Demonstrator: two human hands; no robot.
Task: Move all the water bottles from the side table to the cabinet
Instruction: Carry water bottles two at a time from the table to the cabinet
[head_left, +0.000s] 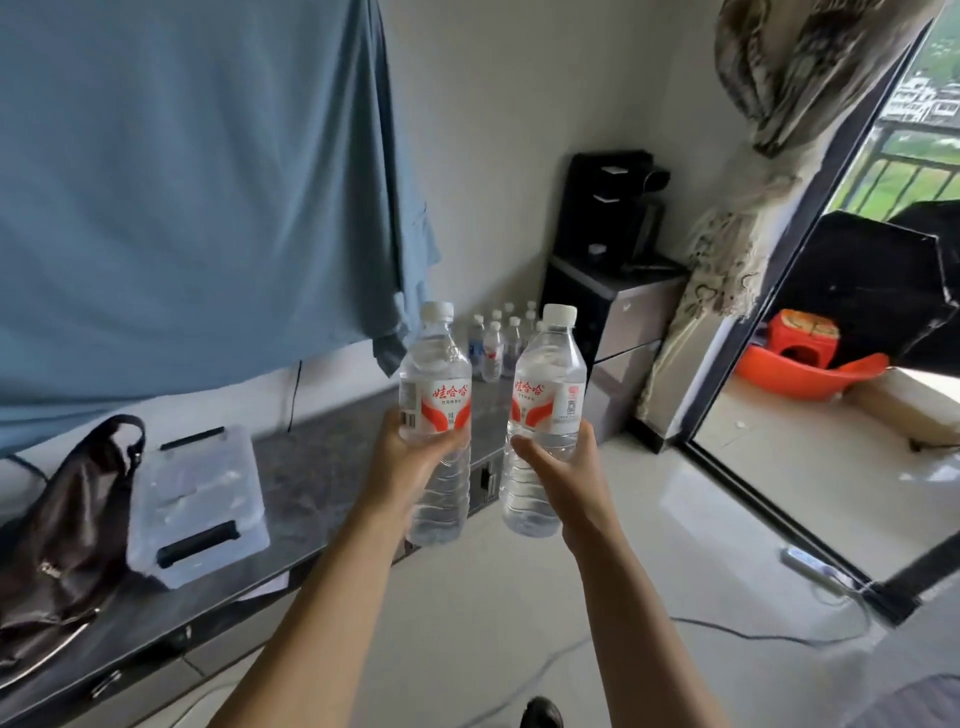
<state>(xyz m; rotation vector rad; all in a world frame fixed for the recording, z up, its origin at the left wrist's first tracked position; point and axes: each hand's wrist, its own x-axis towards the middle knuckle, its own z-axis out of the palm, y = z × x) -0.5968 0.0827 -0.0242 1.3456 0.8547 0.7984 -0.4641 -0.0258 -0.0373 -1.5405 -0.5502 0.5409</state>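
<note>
I hold two clear water bottles upright in front of me, both with white caps and red-and-white labels. My left hand (410, 457) grips the left bottle (436, 384) around its middle. My right hand (558, 467) grips the right bottle (548, 389) the same way. Beyond them, several more water bottles (501, 338) stand in a cluster at the far end of a long low cabinet with a dark stone top (322, 467), which runs along the wall on my left.
A dark brown bag (62, 530) and a clear plastic box (197, 499) lie on the cabinet's near part. A black water dispenser (613, 291) stands in the corner. A power strip (815, 564) and cable lie on the tiled floor near the balcony door frame (769, 322).
</note>
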